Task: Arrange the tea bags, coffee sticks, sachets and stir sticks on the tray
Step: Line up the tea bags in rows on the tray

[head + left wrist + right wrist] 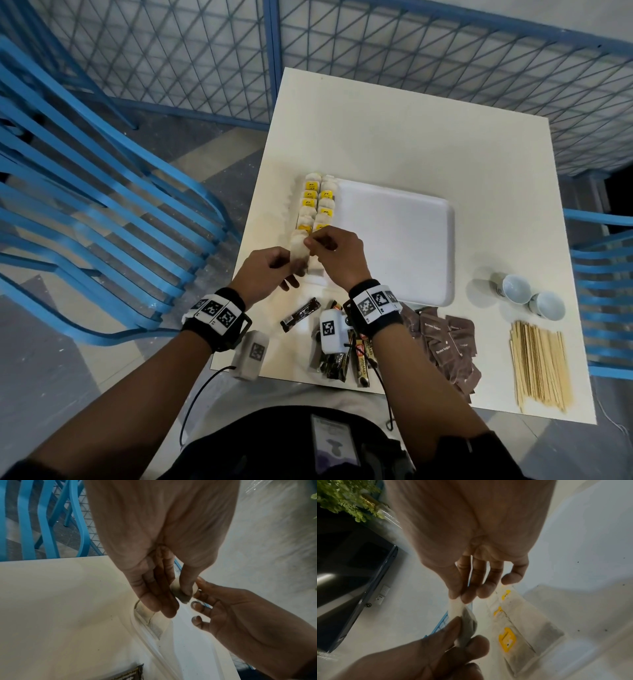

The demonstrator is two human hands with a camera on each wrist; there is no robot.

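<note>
Both hands hold one tea bag just above the near left corner of the white tray. My left hand pinches its lower part; in the left wrist view the thumb presses the tea bag against the fingers. My right hand pinches the upper edge, and the right wrist view shows its fingertips on the tea bag. Two columns of yellow-tagged tea bags line the tray's left side. Coffee sticks, brown sachets and stir sticks lie along the table's near edge.
Two small white cups stand to the right of the tray. One coffee stick lies apart, below my left hand. Blue chairs stand at the table's left and right, with a blue mesh fence behind. The table is white.
</note>
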